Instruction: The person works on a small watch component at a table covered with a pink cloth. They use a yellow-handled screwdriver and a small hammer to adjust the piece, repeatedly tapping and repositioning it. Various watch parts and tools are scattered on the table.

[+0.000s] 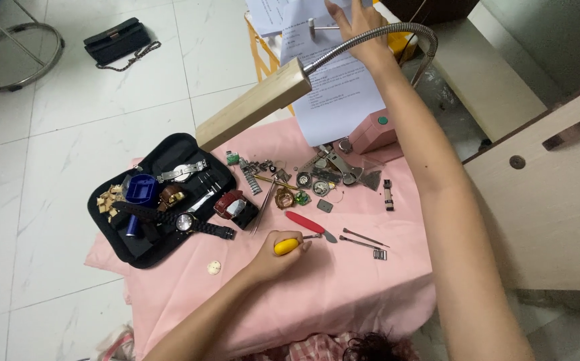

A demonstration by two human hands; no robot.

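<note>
A yellow-handled tool (287,246) is clamped in the left hand (275,257); the right hand (358,27), fingers spread on far papers (333,93), could be snagged by the lamp neck (370,39)

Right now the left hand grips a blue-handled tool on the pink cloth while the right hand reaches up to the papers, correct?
Not quite: the head view shows the tool in the left hand has a yellow handle, not blue. It is on the pink cloth, and the right hand reaches the papers.
</note>
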